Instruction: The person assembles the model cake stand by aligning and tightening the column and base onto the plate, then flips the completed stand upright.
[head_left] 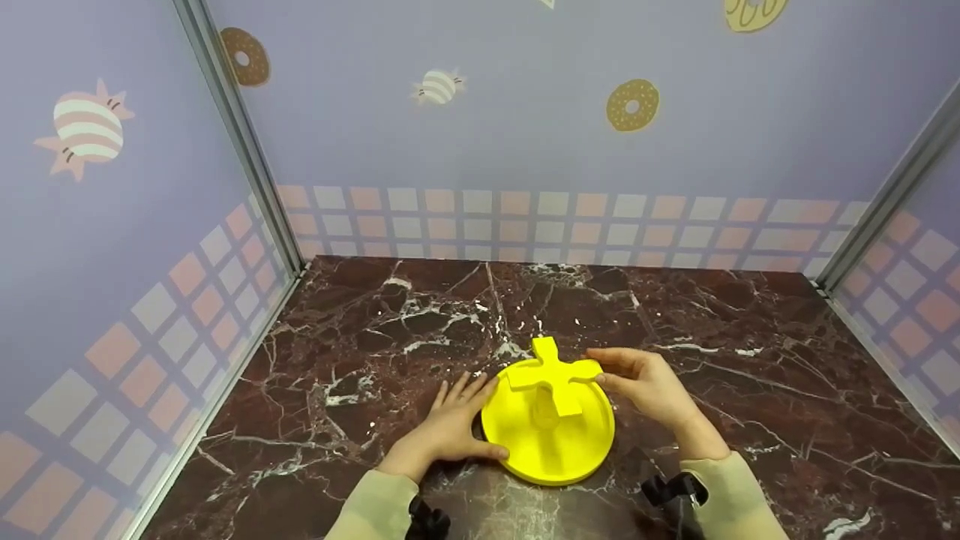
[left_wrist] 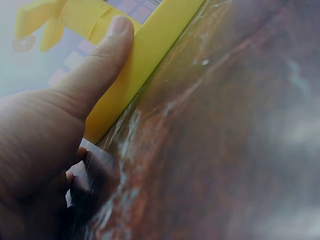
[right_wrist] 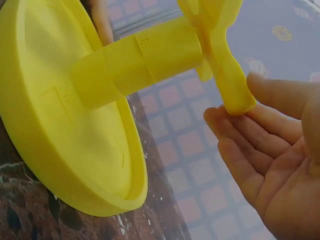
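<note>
A round yellow tray-like base [head_left: 577, 450] with a raised rim stands on the table. From its middle rises a thick yellow post [right_wrist: 145, 55] made of stacked cylinder sections with small numerals. On top of the post sits a yellow cross-shaped piece [head_left: 551, 375] with four blunt arms. My left hand [head_left: 450, 427] rests against the left side of the base, fingers spread and fairly straight, thumb [left_wrist: 107, 62] lying on the rim. With thumb and fingers, my right hand [head_left: 649, 386] pinches the right arm of the cross-shaped piece at its end.
The dark red marbled table [head_left: 360, 322] has white veins and small pale specks. Patterned lilac panels stand at the back [head_left: 525, 135], the left [head_left: 112, 262] and the right, joined by grey metal posts. Black straps [head_left: 675, 489] are on both wrists.
</note>
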